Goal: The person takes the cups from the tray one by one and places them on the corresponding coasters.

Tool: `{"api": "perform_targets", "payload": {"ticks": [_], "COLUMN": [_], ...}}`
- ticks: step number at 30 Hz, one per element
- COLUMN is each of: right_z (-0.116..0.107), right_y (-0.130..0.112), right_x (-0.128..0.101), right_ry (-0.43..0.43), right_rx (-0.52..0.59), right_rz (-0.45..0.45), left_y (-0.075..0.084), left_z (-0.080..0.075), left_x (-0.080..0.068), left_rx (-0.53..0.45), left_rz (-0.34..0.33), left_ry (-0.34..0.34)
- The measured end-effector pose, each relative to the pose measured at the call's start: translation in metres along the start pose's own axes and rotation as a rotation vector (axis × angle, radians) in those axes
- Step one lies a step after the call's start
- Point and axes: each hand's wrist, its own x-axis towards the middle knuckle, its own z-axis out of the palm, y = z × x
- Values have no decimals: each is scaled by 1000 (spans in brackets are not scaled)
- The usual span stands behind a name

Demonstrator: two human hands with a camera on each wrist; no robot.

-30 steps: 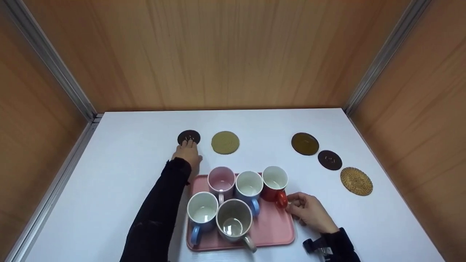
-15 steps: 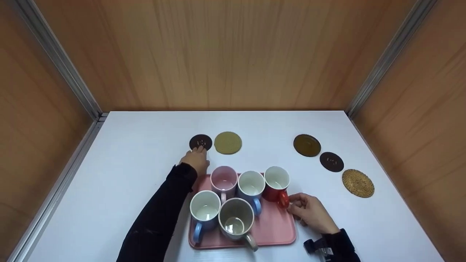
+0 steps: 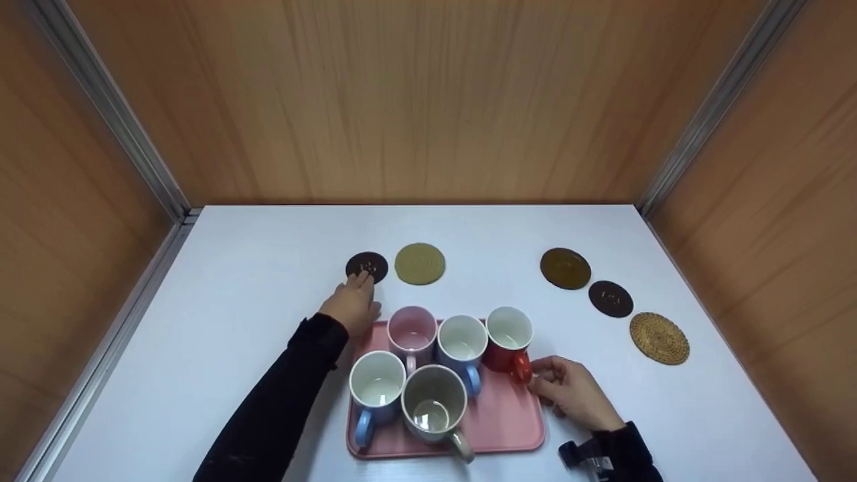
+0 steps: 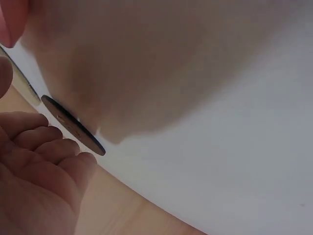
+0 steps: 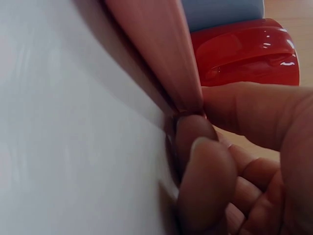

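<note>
In the head view my left hand (image 3: pixel 349 304) reaches past the tray, its fingertips over the near edge of a round dark coaster (image 3: pixel 367 265). The left wrist view shows the fingers (image 4: pixel 46 139) close together and gently bent beside that coaster (image 4: pixel 73 125), which lies on the white table. My right hand (image 3: pixel 570 391) is at the right side of a pink tray (image 3: pixel 499 422). Up close, its thumb and fingers pinch the tray's rim (image 5: pixel 164 54), right beside a red mug (image 5: pixel 244 54). That red mug (image 3: pixel 507 341) has a white inside.
The tray also holds a pink mug (image 3: pixel 411 331), two blue mugs (image 3: pixel 462 341) and a larger grey mug (image 3: pixel 434 405). A green coaster (image 3: pixel 420 264) lies right of the dark one. Further right are a brown coaster (image 3: pixel 566 268), another dark coaster (image 3: pixel 610 298) and a woven coaster (image 3: pixel 659 338). Wooden panels (image 3: pixel 428 100) enclose the table.
My left hand has slid the dark coaster right, closer to the green one, and slightly toward me. The right hand and the tray look still; the head view has shifted a little.
</note>
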Motion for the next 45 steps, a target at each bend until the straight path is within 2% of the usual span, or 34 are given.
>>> {"api": "perform_targets", "payload": {"ticks": [7, 9, 13, 17, 19, 22, 24, 30, 35, 37, 41, 45], "right_z": [-3, -5, -10, -17, -22, -29, -34, -53, -72, -78, -89, -98], "right_y": [0, 1, 5, 8, 8, 5, 2, -15, -25, -30, -33, -29], "right_x": [-4, -5, -4, -5, -6, -5, -1, 18, 48, 63, 92, 110], "right_ry": [8, 9, 13, 14, 8, -2, -1, 58, 152, 192, 252, 254], "right_rx": [1, 4, 2, -12, -18, -32, -55, -192, -451, -562, -714, -808], "right_rz": [9, 6, 8, 12, 18, 23, 27, -30, -129, -149, -145, -75], "left_y": [-10, -12, -11, 0, 10, 25, 32, 40, 43, 45, 47, 48], "left_z": [-4, -3, 0, 6, 11, 19, 23, 28, 31, 31, 29, 27], "left_x": [-52, -70, -106, -130, -139, -152, -160, -179, -190, -191, -191, -189], "left_rx": [-124, -161, -184, -183, -199, -224, -232, -241, -212, -205, -230, -272], "left_rz": [45, 23, -67, -140, -149, -123, -112, -158, -130, -130, -143, -131], "left_ry": [84, 85, 49, 32, 33, 52, 65, 63, 108, 104, 45, -40]}}
